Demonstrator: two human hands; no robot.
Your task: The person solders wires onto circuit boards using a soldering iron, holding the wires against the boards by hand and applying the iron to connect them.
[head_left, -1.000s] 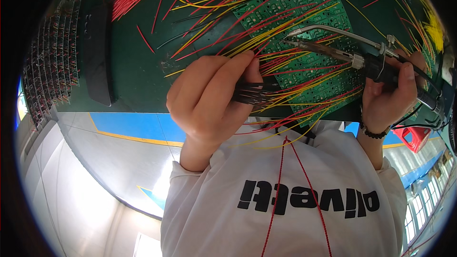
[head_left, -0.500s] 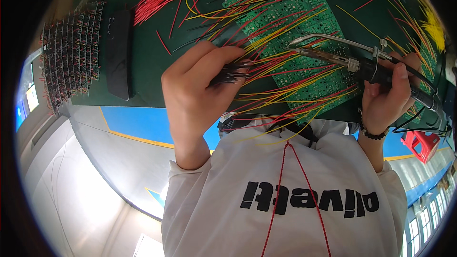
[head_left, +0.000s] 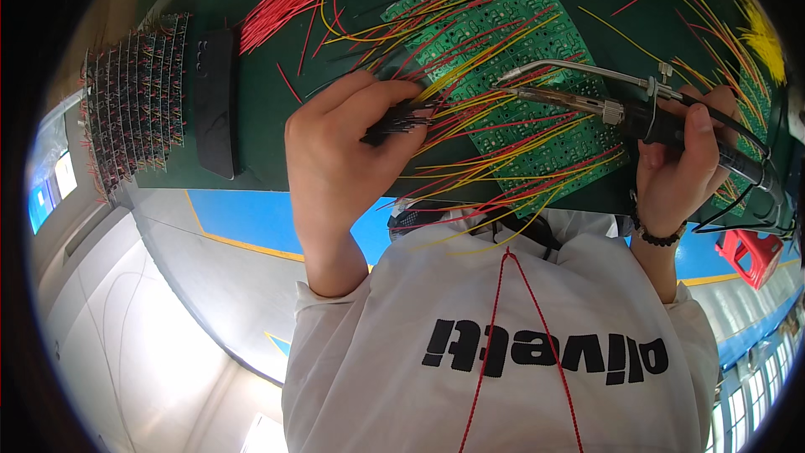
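My left hand (head_left: 352,134) is closed around a bunch of black wires (head_left: 401,122) at the left side of a green circuit board panel (head_left: 558,50). Red and yellow wires (head_left: 503,147) run out from the panel toward the left, several passing by my fingertips. My right hand (head_left: 683,147) grips a soldering iron (head_left: 641,120) with a curved metal feed tube (head_left: 579,67) clamped above it. The iron's tip and the tube's end lie over the middle of the panel, close to the wires there. Whether the tip touches a joint I cannot tell.
Loose red wires (head_left: 289,0) lie in a pile at the far left of the dark green table (head_left: 268,134). Left of them are a black flat case (head_left: 215,105) and a stack of populated boards (head_left: 138,105). A second wired board (head_left: 755,109) and yellow wires (head_left: 763,50) lie right.
The iron's tip has shifted slightly left over the panel. The panel and the things on the table appear a little displaced in view. Both hands keep their holds.
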